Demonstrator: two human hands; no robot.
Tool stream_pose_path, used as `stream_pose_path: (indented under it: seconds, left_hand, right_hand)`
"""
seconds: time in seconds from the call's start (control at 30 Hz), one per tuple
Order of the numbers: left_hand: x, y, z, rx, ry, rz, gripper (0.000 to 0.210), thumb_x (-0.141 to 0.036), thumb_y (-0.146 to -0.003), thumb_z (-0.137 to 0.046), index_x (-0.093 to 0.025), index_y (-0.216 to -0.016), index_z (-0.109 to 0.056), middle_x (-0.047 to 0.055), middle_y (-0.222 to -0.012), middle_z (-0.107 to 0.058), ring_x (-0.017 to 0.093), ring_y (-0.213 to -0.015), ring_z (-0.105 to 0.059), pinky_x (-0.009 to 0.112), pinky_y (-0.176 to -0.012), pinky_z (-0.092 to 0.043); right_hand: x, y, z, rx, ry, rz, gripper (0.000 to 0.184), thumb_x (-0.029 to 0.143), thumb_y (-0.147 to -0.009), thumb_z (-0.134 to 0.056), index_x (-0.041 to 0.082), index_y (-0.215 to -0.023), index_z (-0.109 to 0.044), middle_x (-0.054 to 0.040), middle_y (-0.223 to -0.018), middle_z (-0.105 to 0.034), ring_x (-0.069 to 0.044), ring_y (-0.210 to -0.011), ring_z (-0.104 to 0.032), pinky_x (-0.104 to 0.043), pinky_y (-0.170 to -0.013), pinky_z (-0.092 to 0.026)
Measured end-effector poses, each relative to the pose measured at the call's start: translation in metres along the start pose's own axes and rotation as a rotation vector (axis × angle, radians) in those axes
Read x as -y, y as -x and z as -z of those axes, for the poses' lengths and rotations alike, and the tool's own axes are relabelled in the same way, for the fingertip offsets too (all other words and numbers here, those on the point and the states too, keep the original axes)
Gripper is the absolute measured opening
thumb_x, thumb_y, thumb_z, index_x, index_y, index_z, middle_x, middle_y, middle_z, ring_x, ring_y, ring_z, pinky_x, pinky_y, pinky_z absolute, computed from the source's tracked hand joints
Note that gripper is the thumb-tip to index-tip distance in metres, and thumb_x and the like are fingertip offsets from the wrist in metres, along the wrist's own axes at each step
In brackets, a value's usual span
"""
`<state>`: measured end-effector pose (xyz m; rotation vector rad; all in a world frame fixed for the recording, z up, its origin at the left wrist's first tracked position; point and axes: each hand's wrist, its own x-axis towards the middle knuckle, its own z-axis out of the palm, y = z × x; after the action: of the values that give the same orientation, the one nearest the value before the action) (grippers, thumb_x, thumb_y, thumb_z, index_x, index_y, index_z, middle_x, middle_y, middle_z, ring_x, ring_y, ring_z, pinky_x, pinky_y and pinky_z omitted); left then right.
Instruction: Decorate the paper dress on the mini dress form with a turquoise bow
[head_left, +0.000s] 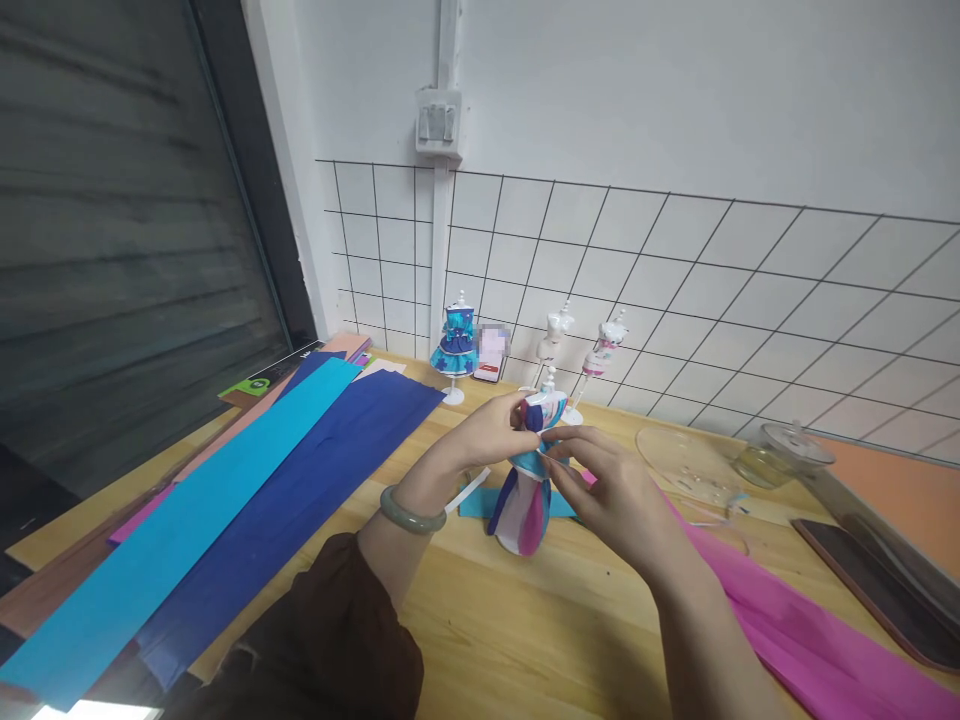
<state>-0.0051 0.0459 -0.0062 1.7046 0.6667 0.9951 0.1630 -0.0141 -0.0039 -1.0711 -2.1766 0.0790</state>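
A miniature dress form (529,510) stands on the wooden table in front of me, dressed in a long skirt with white, pink, purple and blue panels. Its bodice (549,408) is patterned in blue, white and pink. My left hand (491,432) grips the form around its upper body, thumb at the waist. From the right, my right hand (600,478) pinches a light blue paper piece (531,462) at the waist between thumb and fingers. The exact edge it pinches is partly hidden. A light blue paper strip (480,503) lies behind the skirt.
Long blue paper sheets (300,490) lie at left, and pink paper (810,610) at right. Behind stand a blue-dressed form (457,340), a phone (490,355) and two white forms (556,330). A glass jar (772,462) and a dark phone (885,590) are at right.
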Motion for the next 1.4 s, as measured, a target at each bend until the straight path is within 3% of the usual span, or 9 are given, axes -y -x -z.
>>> stream_pose_path:
  seconds: [0.2,0.4,0.57,0.73,0.87,1.1,1.27,1.4]
  left_hand:
    - [-0.011,0.003,-0.008,-0.128,-0.047,0.092,0.016,-0.009,-0.063,-0.048,-0.014,-0.077,-0.053,-0.003,-0.070,-0.051,0.009,-0.063,-0.045,0.020,-0.054,-0.034]
    - [-0.016,0.004,-0.011,-0.155,-0.044,0.119,0.015,-0.008,-0.063,-0.047,-0.015,-0.075,-0.051,-0.003,-0.069,-0.049,0.009,-0.063,-0.044,0.019,-0.054,-0.033]
    - [-0.010,0.002,-0.007,-0.099,-0.008,0.102,0.015,-0.011,-0.066,-0.048,-0.014,-0.079,-0.054,-0.001,-0.074,-0.053,0.010,-0.066,-0.047,0.020,-0.056,-0.035]
    - [-0.009,0.001,-0.003,-0.015,0.035,0.107,0.012,-0.012,-0.069,-0.051,-0.013,-0.080,-0.056,0.000,-0.076,-0.055,0.011,-0.069,-0.050,0.022,-0.060,-0.038]
    - [-0.014,0.003,-0.005,0.018,0.081,0.104,0.013,-0.014,-0.072,-0.052,-0.013,-0.083,-0.060,0.002,-0.082,-0.060,0.012,-0.074,-0.053,0.023,-0.063,-0.041]
    - [-0.013,0.004,-0.006,0.111,0.114,0.090,0.027,-0.006,-0.069,-0.057,-0.013,-0.095,-0.059,0.005,-0.089,-0.062,0.015,-0.084,-0.058,0.024,-0.068,-0.044]
    - [-0.008,0.006,-0.015,0.057,0.079,0.038,0.030,-0.014,-0.073,-0.058,-0.015,-0.103,-0.058,0.008,-0.098,-0.063,0.017,-0.091,-0.059,0.026,-0.072,-0.046]
    - [-0.004,0.006,-0.025,-0.093,-0.106,-0.004,0.028,-0.020,-0.076,-0.056,-0.018,-0.104,-0.060,0.006,-0.099,-0.064,0.018,-0.093,-0.059,0.028,-0.075,-0.047]
  right_hand:
    - [-0.007,-0.001,0.000,0.000,-0.066,-0.065,0.010,0.025,-0.088,-0.050,0.022,-0.083,-0.059,-0.0066,-0.107,-0.064,-0.019,-0.097,-0.062,-0.032,-0.078,-0.050]
    - [-0.012,-0.001,-0.006,-0.027,-0.086,-0.056,0.009,0.025,-0.088,-0.050,0.022,-0.090,-0.059,-0.0072,-0.103,-0.066,-0.020,-0.095,-0.061,-0.032,-0.075,-0.050]
    - [-0.010,0.000,-0.006,-0.047,-0.133,-0.165,0.009,0.028,-0.087,-0.052,0.023,-0.088,-0.060,-0.0043,-0.099,-0.068,-0.018,-0.088,-0.063,-0.030,-0.069,-0.050]
    - [-0.012,-0.002,-0.005,-0.091,-0.265,-0.357,0.012,0.033,-0.082,-0.058,0.022,-0.080,-0.063,-0.0031,-0.094,-0.071,-0.020,-0.088,-0.064,-0.031,-0.075,-0.049]
    - [-0.018,-0.003,-0.006,-0.120,-0.373,-0.520,0.021,0.039,-0.078,-0.061,0.019,-0.079,-0.066,-0.0052,-0.085,-0.071,-0.020,-0.076,-0.064,-0.031,-0.066,-0.049]
    - [-0.018,-0.008,-0.004,-0.186,-0.487,-0.628,0.027,0.042,-0.071,-0.067,0.015,-0.073,-0.065,-0.0059,-0.072,-0.069,-0.017,-0.060,-0.061,-0.029,-0.057,-0.049]
    - [-0.019,-0.010,-0.003,-0.202,-0.560,-0.695,0.030,0.043,-0.067,-0.071,0.015,-0.070,-0.063,-0.0043,-0.063,-0.066,-0.015,-0.052,-0.059,-0.027,-0.051,-0.048]
    - [-0.031,-0.008,-0.006,-0.213,-0.635,-0.665,0.031,0.043,-0.065,-0.074,0.016,-0.072,-0.063,-0.0038,-0.066,-0.066,-0.014,-0.055,-0.059,-0.026,-0.051,-0.048]
